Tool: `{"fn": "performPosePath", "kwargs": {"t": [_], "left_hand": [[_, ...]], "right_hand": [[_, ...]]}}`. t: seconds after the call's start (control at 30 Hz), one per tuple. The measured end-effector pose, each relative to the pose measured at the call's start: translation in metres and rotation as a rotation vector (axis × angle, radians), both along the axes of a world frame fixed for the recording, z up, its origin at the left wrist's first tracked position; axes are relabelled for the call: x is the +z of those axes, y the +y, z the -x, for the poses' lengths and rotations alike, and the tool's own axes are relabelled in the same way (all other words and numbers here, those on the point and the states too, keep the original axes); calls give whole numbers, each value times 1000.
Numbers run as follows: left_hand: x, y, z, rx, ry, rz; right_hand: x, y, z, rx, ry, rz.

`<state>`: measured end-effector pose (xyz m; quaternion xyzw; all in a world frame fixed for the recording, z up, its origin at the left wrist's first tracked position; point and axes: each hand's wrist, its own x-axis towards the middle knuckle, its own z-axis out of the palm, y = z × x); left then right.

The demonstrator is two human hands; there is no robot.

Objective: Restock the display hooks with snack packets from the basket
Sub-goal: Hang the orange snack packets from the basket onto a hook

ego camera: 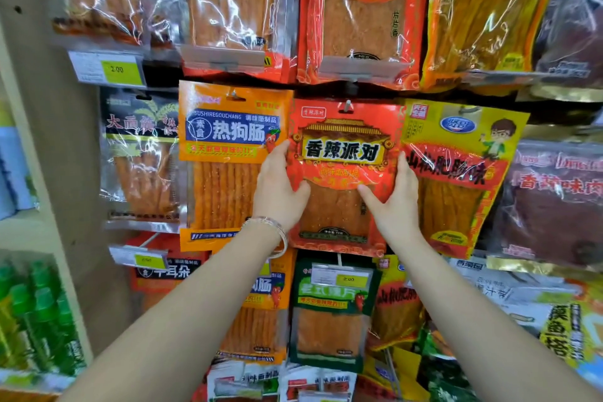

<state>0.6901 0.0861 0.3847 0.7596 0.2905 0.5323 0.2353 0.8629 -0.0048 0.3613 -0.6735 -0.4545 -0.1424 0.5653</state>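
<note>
Glossy flat red packet (pixel 342 147) gripped by left hand (pixel 277 188) and right hand (pixel 396 201).

Two hands: left hand (pixel 277 192), right hand (pixel 396 202). One bracelet (pixel 270 228). Five snack packets (pixel 228 140) hang across the middle row, one red packet (pixel 346 153) among them; five more above. Three yellow price tags (pixel 122 70).

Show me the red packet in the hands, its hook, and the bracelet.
red packet (pixel 342 153), head view, its title banner.
hook (pixel 347 105), head view, peg tip through the packet's hole.
bracelet (pixel 277 229), head view, band on the left wrist.
</note>
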Motion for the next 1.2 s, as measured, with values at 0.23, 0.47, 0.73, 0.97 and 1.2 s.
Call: {"fn": "performPosePath", "kwargs": {"t": [0.23, 0.47, 0.73, 0.97, 1.2], "left_hand": [[-5, -21, -9, 58, 121, -227], [-10, -62, -59, -16, 319, -445], [-6, -93, -122, -249, 271, -259], [-11, -91, -131, -182, 96, -125], [-7, -89, -143, -145, 0, -40]], "right_hand": [[0, -27, -5, -56, -47, -97], [19, -78, -75, -347, 55, -310], [29, -93, -131, 147, 468, -99], [29, -87, -139, 368, 473, -59], [31, -108, -155, 531, 544, -49]]}}
